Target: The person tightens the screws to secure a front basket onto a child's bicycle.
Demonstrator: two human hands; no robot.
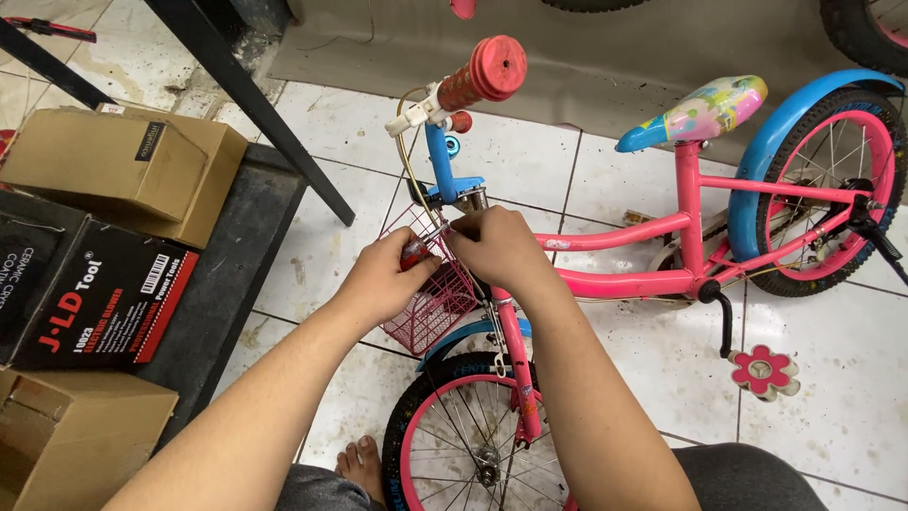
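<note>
A small pink children's bicycle (653,237) with blue mudguards stands on the tiled floor, its front wheel (473,445) toward me. My left hand (383,279) is closed around a red-handled tool (413,252) at the rim of the pink wire basket (430,303). My right hand (497,248) pinches something small at the steering stem, just below the blue stem (441,166); what it grips is hidden by the fingers. The red handlebar grip (482,74) points up above both hands.
Cardboard boxes (123,166) and a black-and-red tool box (99,303) lie on a dark low shelf at left. A black metal leg (260,104) slants across the floor. A flower-shaped pedal (762,371) and the rear wheel (832,189) are at right. My bare foot (361,466) is beside the front wheel.
</note>
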